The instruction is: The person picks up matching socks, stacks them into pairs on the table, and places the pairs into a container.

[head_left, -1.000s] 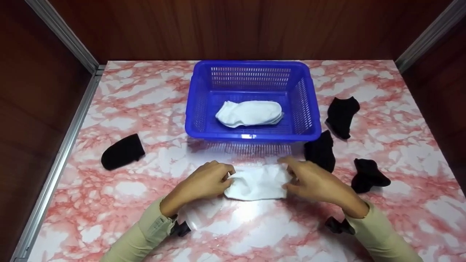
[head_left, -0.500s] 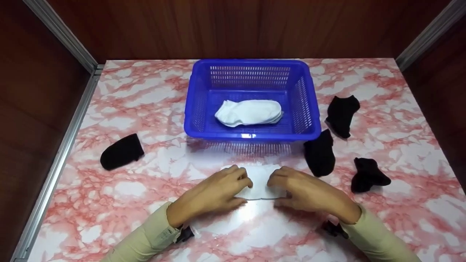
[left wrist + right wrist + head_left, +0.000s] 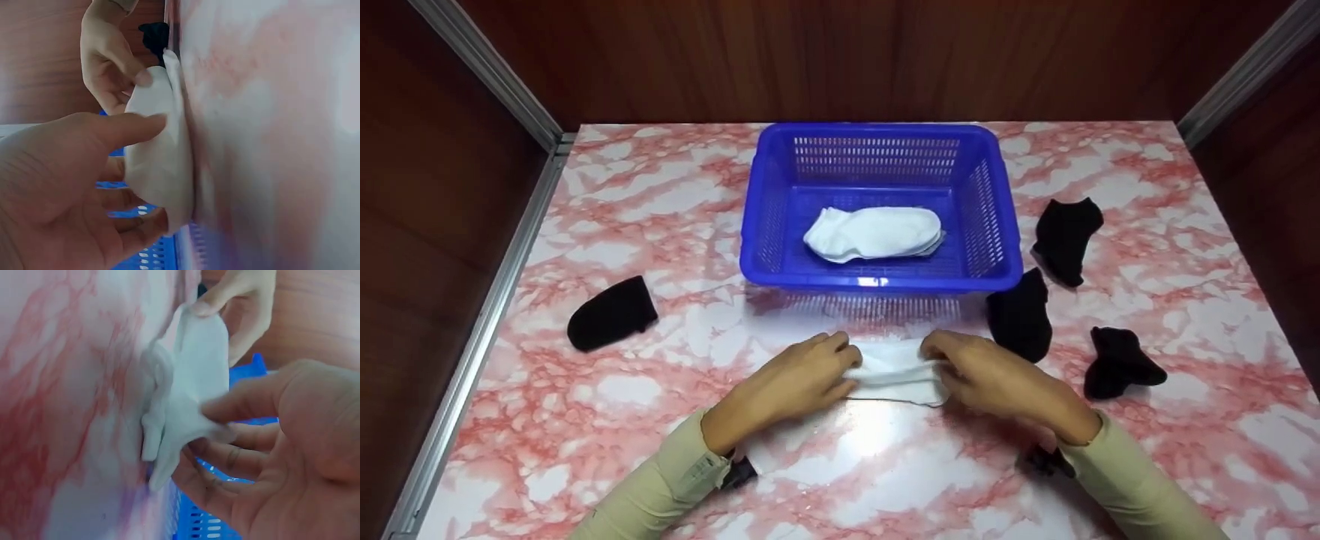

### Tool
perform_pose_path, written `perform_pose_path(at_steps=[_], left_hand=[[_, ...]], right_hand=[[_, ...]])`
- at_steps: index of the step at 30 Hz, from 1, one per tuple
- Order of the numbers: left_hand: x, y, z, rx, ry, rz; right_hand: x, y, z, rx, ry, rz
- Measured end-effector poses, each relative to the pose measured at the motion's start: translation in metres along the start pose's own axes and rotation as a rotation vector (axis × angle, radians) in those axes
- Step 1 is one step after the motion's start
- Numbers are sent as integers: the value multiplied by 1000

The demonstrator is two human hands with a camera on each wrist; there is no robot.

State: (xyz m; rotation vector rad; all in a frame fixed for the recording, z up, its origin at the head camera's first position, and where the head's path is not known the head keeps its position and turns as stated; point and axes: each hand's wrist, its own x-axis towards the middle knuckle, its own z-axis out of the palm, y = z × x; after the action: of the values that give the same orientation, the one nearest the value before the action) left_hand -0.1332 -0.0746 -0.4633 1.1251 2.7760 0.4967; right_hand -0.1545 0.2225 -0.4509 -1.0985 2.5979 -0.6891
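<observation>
A pair of white socks (image 3: 894, 373) lies on the table in front of the basket, the upper sock partly lifted so that layers show. My left hand (image 3: 802, 379) pinches its left end between thumb and fingers, which the left wrist view shows with the white cloth (image 3: 152, 152) between them. At the other end my right hand (image 3: 997, 375) pinches the cuff; in the right wrist view the fabric (image 3: 194, 408) bunches at the thumb. A blue basket (image 3: 877, 282) stands just beyond the hands, with a stack of white socks (image 3: 877, 232) inside.
On the right of the marbled table (image 3: 660, 450) lie three black socks: one near the basket's corner (image 3: 1020, 319), an upper sock (image 3: 1067, 240) and a crumpled sock (image 3: 1121, 364). Another black sock (image 3: 613, 313) lies at left. Dark wooden panels (image 3: 840, 60) enclose the table.
Both hands closed in over the white socks half a second ago, then drew apart to their ends. The upper sock is now raised and creased. The basket and black socks stay put.
</observation>
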Motion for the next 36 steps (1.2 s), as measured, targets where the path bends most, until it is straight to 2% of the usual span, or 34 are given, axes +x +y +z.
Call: perform_pose_path(at_steps=[5,8,11,13,16,19,22,24,28,31,36], left_hand=[[2,-5,1,-1,47,19],[2,-7,-2,-21,38,24],[2,-8,-7,-67,25,16],[2,-9,-11,-136,42,1],[2,-9,-19,-303,97,-43],[2,-10,-27,-485,149,-115],[3,-14,-30,-578,174,-205],[4,-17,-28,-566,174,-262],[6,-23,-18,-479,135,-335],[6,-25,-13,-428,87,-360],[5,-27,-8,-366,1,-421]], right_hand=[[-1,3,-3,24,-52,-4],[-1,6,-5,7,-71,-49],[0,9,-7,20,-47,-86],[0,11,-9,58,-19,-76],[-2,11,-16,173,30,-1],[-3,8,-23,308,101,101],[-2,5,-27,386,162,192],[0,4,-26,405,171,244],[3,5,-15,393,106,300],[5,7,-7,341,72,315],[8,8,0,208,94,352]])
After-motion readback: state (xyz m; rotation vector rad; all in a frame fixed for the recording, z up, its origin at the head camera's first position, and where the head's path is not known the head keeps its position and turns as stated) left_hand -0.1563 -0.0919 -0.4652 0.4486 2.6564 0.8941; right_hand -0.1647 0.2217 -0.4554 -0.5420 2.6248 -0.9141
